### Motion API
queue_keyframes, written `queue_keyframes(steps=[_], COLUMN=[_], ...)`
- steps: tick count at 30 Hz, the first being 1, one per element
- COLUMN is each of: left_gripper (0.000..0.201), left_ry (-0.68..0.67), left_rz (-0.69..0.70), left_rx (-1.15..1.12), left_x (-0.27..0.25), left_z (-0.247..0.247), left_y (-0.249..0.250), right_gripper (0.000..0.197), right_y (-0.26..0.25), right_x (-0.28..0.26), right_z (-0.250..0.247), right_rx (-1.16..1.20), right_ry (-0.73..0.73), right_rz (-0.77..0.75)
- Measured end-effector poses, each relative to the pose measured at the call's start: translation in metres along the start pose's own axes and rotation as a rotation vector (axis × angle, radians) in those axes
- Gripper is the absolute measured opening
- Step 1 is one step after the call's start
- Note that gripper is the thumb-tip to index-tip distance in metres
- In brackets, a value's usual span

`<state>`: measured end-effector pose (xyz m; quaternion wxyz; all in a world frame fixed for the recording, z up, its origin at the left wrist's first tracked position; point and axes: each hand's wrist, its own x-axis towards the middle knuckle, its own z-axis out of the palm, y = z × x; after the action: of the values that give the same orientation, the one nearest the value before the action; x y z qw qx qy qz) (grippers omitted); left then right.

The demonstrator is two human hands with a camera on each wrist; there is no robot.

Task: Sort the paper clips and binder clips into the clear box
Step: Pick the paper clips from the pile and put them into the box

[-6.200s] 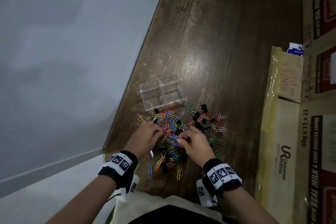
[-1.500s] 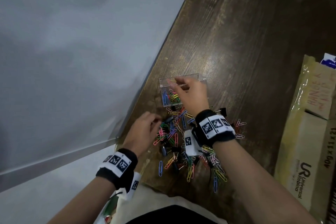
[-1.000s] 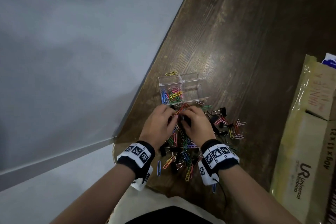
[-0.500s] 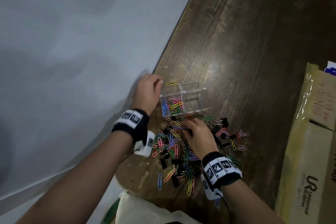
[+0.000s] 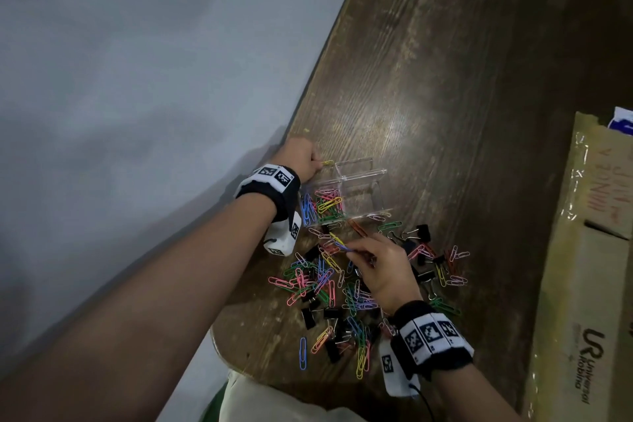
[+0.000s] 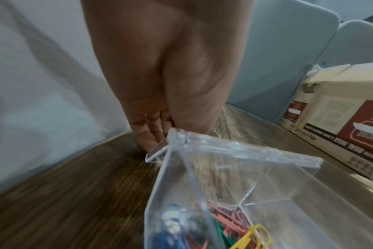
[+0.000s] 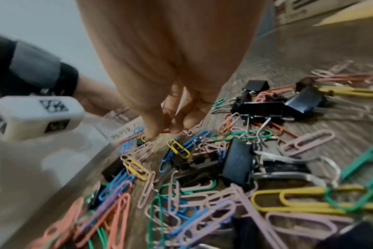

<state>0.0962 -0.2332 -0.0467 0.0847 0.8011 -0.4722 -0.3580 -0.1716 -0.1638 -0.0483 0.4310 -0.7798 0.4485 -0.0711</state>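
The clear box [image 5: 363,175] [image 6: 224,151] stands on the dark wooden table, and its left compartment holds coloured paper clips [image 5: 323,205] [image 6: 224,232]. A label reading "PAPER CL" [image 7: 126,132] is on its front. My left hand [image 5: 317,164] [image 6: 153,141] reaches past the box's far-left corner, fingers curled down onto a yellow paper clip [image 5: 327,163]. My right hand [image 5: 356,248] [image 7: 162,131] pinches a few paper clips [image 5: 340,245] at the top of the loose pile [image 5: 329,284]. Black binder clips [image 5: 423,233] [image 7: 236,161] lie mixed in.
Cardboard cartons [image 5: 589,284] [image 6: 341,126] line the table's right side. A grey wall [image 5: 137,79] runs along the left edge of the table. The far part of the wooden top [image 5: 445,62] is bare. The box's right compartment [image 5: 363,195] looks empty.
My left hand left the pile and went to the box's far-left corner, onto the yellow clip. My right hand stayed at the pile and picked up a few clips.
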Motion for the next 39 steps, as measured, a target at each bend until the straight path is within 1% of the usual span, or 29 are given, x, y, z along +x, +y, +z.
queue_keyframes(steps=[1, 3, 6, 7, 10, 15, 17, 20, 24, 26, 28, 29, 31, 33, 36, 37, 39], left_gripper=[0.015, 0.011, 0.005, 0.003, 0.003, 0.008, 0.012, 0.013, 0.010, 0.010, 0.013, 0.016, 0.022, 0.028, 0.041, 0.044, 0.040], left_ry=[0.009, 0.073, 0.234, 0.268, 0.276, 0.247, 0.261, 0.334, 0.387, 0.352, 0.277, 0.234, 0.168, 0.133, 0.062, 0.042, 0.027], left_rz=[0.003, 0.020, 0.086, 0.115, 0.201, 0.294, 0.300, 0.249, 0.175, 0.141, 0.116, 0.111, 0.106, 0.088, 0.049, 0.037, 0.036], left_rx=[-0.026, -0.079, -0.154, -0.179, -0.224, -0.179, -0.176, -0.185, -0.214, -0.211, -0.165, -0.130, -0.075, -0.051, -0.030, -0.031, -0.030], left_x=[-0.002, -0.010, -0.031, -0.041, -0.077, -0.116, -0.125, -0.143, -0.175, -0.188, -0.197, -0.201, -0.206, -0.210, -0.213, -0.213, -0.213], left_z=[-0.001, -0.003, -0.005, -0.005, -0.003, 0.017, 0.023, 0.027, 0.036, 0.047, 0.061, 0.068, 0.078, 0.082, 0.084, 0.084, 0.086], left_y=[0.000, 0.000, -0.001, 0.000, 0.001, -0.006, -0.008, -0.009, -0.012, -0.019, -0.029, -0.034, -0.044, -0.050, -0.060, -0.061, -0.062], right_gripper=[0.012, 0.013, 0.013, 0.012, 0.009, 0.011, 0.011, 0.012, 0.019, 0.017, 0.009, 0.007, 0.008, 0.019, 0.047, 0.053, 0.053], right_y=[-0.003, -0.007, -0.007, -0.007, -0.013, -0.034, -0.042, -0.054, -0.061, -0.059, -0.050, -0.044, -0.031, -0.021, -0.017, -0.018, -0.020], right_x=[-0.001, -0.001, -0.002, -0.002, -0.004, 0.011, 0.023, 0.040, 0.050, 0.047, 0.038, 0.031, 0.019, 0.011, 0.004, 0.003, 0.002], right_z=[-0.002, -0.006, -0.009, -0.010, -0.012, -0.011, -0.008, -0.007, -0.013, -0.016, -0.017, -0.016, -0.013, -0.008, 0.002, 0.006, 0.012], right_rx=[0.050, 0.140, 0.174, 0.172, 0.193, 0.333, 0.353, 0.317, 0.214, 0.177, 0.160, 0.146, 0.064, -0.081, -0.256, -0.286, -0.338], right_ry=[0.024, 0.051, 0.003, -0.012, -0.003, 0.176, 0.230, 0.266, 0.237, 0.256, 0.272, 0.248, 0.137, 0.011, -0.151, -0.172, -0.163], right_rz=[0.022, 0.078, 0.134, 0.139, 0.124, 0.031, 0.017, -0.007, -0.012, -0.029, -0.053, -0.046, -0.007, 0.023, 0.023, 0.016, -0.017])
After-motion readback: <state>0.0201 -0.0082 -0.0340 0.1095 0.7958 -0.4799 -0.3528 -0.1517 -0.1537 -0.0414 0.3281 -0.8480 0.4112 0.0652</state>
